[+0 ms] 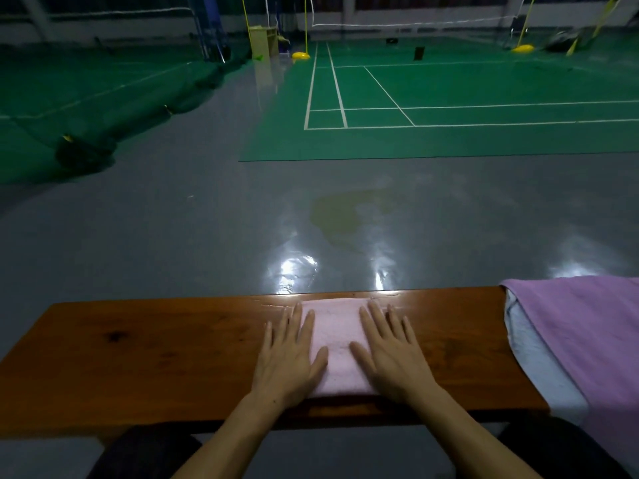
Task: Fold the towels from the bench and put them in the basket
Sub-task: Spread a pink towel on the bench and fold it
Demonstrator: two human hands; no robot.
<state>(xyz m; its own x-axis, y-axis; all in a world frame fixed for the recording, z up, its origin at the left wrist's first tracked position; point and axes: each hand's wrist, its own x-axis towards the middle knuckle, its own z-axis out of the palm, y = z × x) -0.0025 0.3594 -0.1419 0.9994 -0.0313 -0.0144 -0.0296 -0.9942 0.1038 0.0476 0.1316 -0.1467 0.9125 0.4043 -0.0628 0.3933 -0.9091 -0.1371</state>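
Presently, the left hand (288,354) and right hand (390,354) lay flat with fingers spread on the folded pink towel (337,344) at the bench (138,347) centre, gripping nothing. The purple towel (594,340), at three o'clock, overhung the bench end and could slide off. No basket was in view, so any carry might loosen the fold, possibly.

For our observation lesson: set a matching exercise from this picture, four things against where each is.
Things:
1 pink towel
2 purple towel
3 left hand
4 right hand

Places:
a flat on the pink towel's right side
b middle of the bench, folded
c flat on the pink towel's left side
d draped over the bench's right end

Pairs: 1-b, 2-d, 3-c, 4-a
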